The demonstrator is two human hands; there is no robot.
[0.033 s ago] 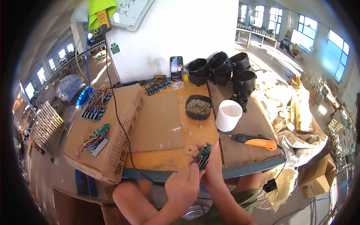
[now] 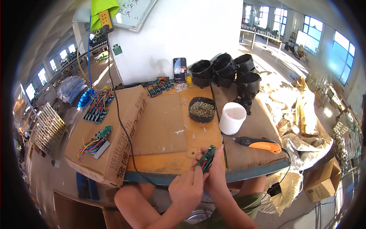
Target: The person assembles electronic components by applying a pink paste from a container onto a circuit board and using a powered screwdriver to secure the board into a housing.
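Both hands meet at the near edge of the cardboard-covered table (image 2: pixel 164 126). My right hand (image 2: pixel 216 171) grips a small green circuit board (image 2: pixel 207 156) with coloured wires, held upright and tilted. My left hand (image 2: pixel 187 187) is closed beside it, its fingertips touching the board's lower end. An orange-handled electric screwdriver (image 2: pixel 259 144) lies on the table just right of my hands. Behind them stand a white plastic cup (image 2: pixel 232 118) and a black bowl of small metal parts (image 2: pixel 202 109).
Stacked black plastic housings (image 2: pixel 228 70) and a phone (image 2: pixel 180 70) stand at the table's back. More wired circuit boards (image 2: pixel 97 105) lie on a cardboard box (image 2: pixel 114 152) at left. A black cable (image 2: pixel 118 110) hangs across the table. Crumpled plastic sheeting (image 2: pixel 301 126) and a carton sit right.
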